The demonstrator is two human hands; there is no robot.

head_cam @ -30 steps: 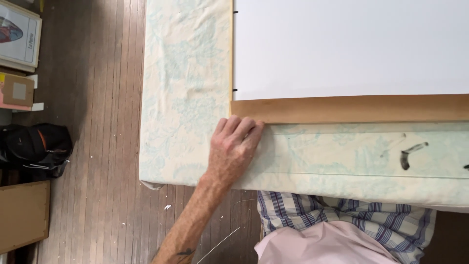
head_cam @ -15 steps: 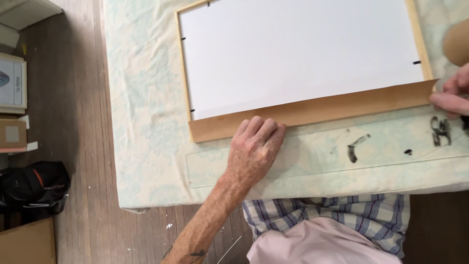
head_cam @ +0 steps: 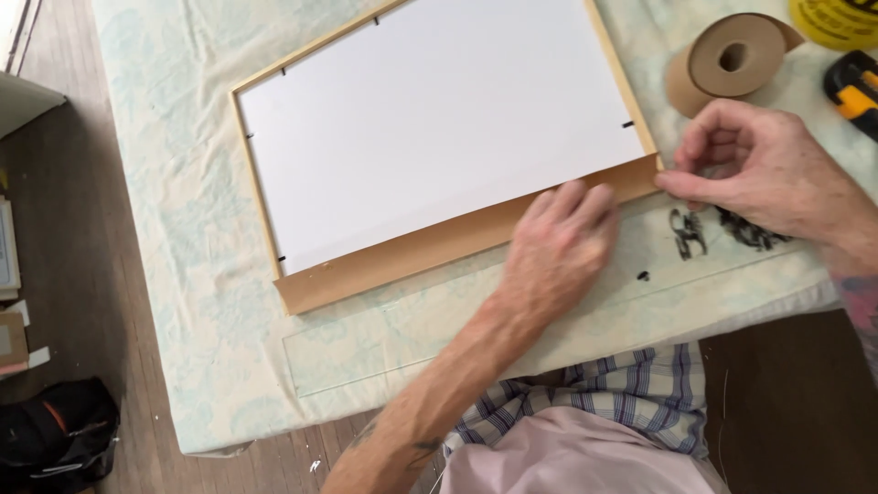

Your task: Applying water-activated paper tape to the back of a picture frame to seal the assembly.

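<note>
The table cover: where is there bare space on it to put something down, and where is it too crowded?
Bare cloth lies left of the wooden frame and along the near edge below the left hand. The far right is crowded: right hand, brown tape roll, yellow-black tool, small black hardware.

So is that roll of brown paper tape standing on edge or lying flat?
Lying flat. The roll of brown paper tape shows its round face and centre hole upward, a loose end trailing off on the table cover.

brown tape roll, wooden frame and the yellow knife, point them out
brown tape roll (head_cam: 727, 59), head view, on its flat side.
wooden frame (head_cam: 251, 174), head view, on its left rail.
yellow knife (head_cam: 855, 91), head view, on its body.
</note>
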